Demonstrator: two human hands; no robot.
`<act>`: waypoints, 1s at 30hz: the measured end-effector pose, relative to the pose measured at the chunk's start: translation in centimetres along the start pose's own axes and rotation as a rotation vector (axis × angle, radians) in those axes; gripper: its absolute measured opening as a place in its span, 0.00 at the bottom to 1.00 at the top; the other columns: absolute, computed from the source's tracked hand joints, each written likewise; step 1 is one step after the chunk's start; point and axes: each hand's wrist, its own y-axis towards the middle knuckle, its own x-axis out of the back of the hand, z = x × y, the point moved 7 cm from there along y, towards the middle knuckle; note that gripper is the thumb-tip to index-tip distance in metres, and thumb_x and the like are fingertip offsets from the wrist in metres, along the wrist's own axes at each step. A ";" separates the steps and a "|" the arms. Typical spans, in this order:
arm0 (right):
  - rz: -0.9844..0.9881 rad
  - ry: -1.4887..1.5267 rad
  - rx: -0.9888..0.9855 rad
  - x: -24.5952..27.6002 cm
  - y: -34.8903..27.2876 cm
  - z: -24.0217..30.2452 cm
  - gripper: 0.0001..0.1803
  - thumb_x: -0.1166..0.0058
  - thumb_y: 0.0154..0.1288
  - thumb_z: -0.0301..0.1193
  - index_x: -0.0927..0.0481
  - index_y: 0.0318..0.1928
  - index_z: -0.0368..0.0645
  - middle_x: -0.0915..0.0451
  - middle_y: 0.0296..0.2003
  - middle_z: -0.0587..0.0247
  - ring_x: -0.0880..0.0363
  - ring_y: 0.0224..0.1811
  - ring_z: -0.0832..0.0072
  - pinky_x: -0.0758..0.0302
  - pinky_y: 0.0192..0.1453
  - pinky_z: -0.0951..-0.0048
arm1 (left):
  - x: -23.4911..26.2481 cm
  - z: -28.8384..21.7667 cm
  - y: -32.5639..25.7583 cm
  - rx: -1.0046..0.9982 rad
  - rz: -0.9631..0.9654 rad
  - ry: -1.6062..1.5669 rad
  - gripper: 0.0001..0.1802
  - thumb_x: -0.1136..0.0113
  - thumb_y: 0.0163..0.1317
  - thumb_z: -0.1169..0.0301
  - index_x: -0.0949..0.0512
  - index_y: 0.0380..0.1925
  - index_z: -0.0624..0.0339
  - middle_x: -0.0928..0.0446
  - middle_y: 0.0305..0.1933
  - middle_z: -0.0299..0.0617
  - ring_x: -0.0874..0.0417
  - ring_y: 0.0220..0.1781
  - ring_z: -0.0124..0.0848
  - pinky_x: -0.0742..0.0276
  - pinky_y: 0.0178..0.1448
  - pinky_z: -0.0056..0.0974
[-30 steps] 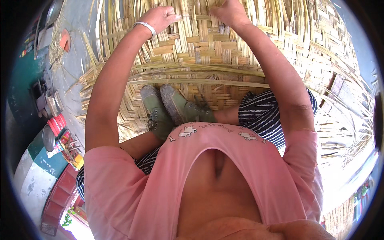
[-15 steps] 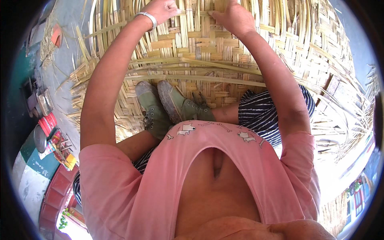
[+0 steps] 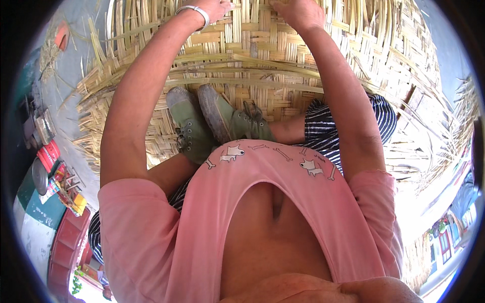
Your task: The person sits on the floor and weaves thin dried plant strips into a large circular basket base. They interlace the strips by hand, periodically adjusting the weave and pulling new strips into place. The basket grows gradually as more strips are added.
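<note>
A large mat [image 3: 262, 45] woven from flat, straw-coloured strips that look like split bamboo spreads out in front of me. Both arms reach to its far part at the top edge of the view. My left hand [image 3: 214, 9], with a pale bangle [image 3: 199, 12] at the wrist, is closed on a strip, its fingers partly cut off by the frame. To its right, my right hand [image 3: 301, 14] is closed on a strip too; its thumb shows, while its other fingers are mostly out of view. Several long loose strips [image 3: 242, 70] lie crosswise over the mat, nearer to me than my hands.
My green shoes [image 3: 194, 126] rest on the mat's near part, legs crossed. Loose strip ends stick out along both sides. At the left are an orange piece [image 3: 61, 36], a red container [image 3: 48, 155], a round metal lid [image 3: 39, 175] and red steps [image 3: 65, 247].
The view has shifted, so the mat and shoes sit higher in it. Both hands have risen toward the top edge and are more cut off. Their hold looks the same.
</note>
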 end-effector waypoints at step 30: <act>0.021 -0.168 0.001 1.1 -2.3 0.9 0.31 0.39 0.70 0.48 0.34 0.58 0.37 0.14 0.34 0.49 0.14 0.39 0.57 0.23 0.59 0.51 | -1.1 -1.5 -2.9 -0.180 -0.106 0.176 0.18 0.43 0.72 0.56 0.20 0.33 0.60 0.18 0.34 0.56 0.17 0.37 0.55 0.22 0.44 0.55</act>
